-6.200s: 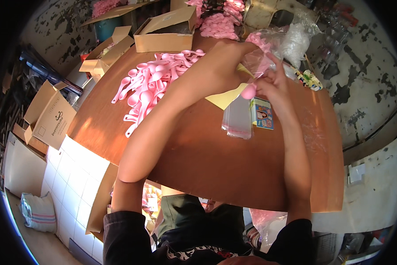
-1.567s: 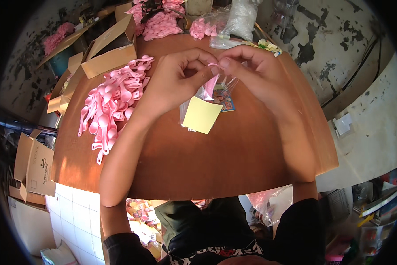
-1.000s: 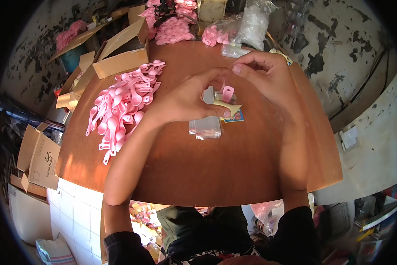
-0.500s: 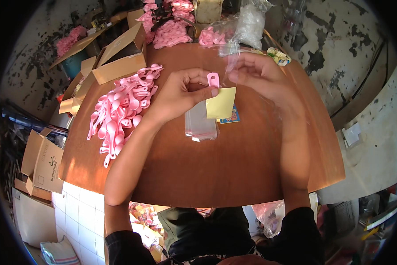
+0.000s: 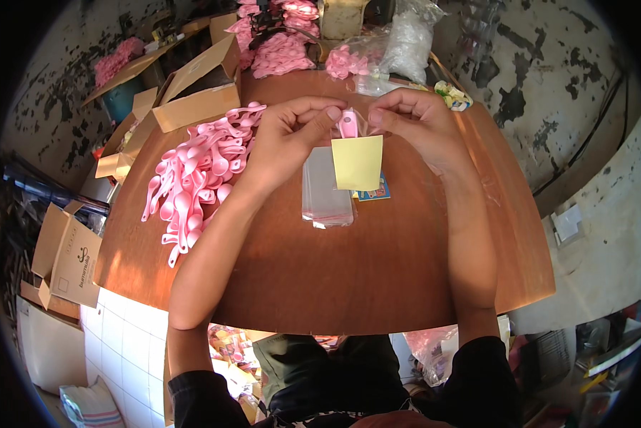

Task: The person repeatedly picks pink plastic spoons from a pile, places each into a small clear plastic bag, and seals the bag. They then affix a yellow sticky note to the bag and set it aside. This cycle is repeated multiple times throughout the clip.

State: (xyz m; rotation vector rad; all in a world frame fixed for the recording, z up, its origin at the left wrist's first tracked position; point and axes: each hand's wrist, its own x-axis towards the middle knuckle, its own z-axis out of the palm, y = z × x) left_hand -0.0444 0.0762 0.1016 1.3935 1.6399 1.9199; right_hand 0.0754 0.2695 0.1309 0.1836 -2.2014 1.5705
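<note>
A pink spoon's handle (image 5: 348, 125) with a hole in its end stands up behind a pale yellow card (image 5: 357, 164), between my hands. Clear plastic bag film (image 5: 365, 124) shows around the handle. My left hand (image 5: 295, 139) pinches the film's left side, thumb and fingertips beside the handle. On the other side my right hand (image 5: 420, 125) is closed in a pinch on the film. The spoon's bowl is hidden by the card. Below lie a stack of clear flat bags (image 5: 324, 192) and a blue printed card (image 5: 376, 188), partly covered by the yellow one.
A heap of pink spoons (image 5: 199, 171) lies left on the brown table (image 5: 335, 278). Behind it stands an open cardboard box (image 5: 199, 103). Packed pink spoons (image 5: 285, 55) and a bulging clear plastic sack (image 5: 409, 46) are at the far edge, with a yellow-green packet (image 5: 452, 96) at right.
My right hand has come slightly left and down to the spoon with the clear film. My left hand has shifted its pinch from the card's top to beside the handle.
</note>
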